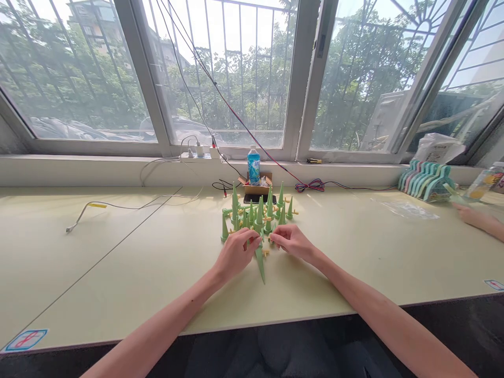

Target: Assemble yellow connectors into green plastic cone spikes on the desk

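Observation:
Several green cone-shaped plastic spikes with small yellow fittings stand in a cluster at the middle of the pale table. My left hand is closed round the top of one green spike, whose tip points toward me along the table. My right hand is closed in a pinch just right of it, fingertips by a small yellow piece; what it pinches is too small to make out.
A blue drink bottle stands in a small cardboard box behind the cluster. Cables trail across the left of the table and the window ledge. Another person's hand rests at far right near stacked coloured hangers.

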Motion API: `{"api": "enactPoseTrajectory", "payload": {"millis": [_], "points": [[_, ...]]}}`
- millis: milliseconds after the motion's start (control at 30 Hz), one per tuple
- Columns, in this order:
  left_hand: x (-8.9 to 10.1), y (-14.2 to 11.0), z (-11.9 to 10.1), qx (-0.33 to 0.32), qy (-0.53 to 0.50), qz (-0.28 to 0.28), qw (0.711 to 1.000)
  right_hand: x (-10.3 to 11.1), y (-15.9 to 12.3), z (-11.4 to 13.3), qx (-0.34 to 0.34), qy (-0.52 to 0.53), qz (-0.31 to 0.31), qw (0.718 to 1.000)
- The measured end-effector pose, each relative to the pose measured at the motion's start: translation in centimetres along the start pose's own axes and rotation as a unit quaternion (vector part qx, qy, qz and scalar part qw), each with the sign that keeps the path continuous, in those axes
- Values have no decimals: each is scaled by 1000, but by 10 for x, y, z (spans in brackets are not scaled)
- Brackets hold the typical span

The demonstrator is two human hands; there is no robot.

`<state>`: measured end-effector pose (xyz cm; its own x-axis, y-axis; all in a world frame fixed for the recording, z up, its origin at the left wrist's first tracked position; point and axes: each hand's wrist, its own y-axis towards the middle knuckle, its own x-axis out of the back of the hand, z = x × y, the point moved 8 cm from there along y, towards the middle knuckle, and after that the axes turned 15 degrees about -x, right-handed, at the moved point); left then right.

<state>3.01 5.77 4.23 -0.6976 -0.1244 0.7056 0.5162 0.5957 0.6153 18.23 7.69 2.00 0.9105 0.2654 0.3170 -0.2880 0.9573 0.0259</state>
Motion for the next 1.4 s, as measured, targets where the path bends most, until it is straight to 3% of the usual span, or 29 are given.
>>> {"api": "enactPoseTrajectory", "payload": {"millis": [667,1100,1400], "points": [[-14,-8,13,73,35,85,993,7,3,-5,1,58,-30,998],[-12,-5,10,85,-29,62,994,12,2,-1,33,42,-72,996],[-4,-4,8,77,-36,15,996,13,-1,4,51,32,-76,995]]}}
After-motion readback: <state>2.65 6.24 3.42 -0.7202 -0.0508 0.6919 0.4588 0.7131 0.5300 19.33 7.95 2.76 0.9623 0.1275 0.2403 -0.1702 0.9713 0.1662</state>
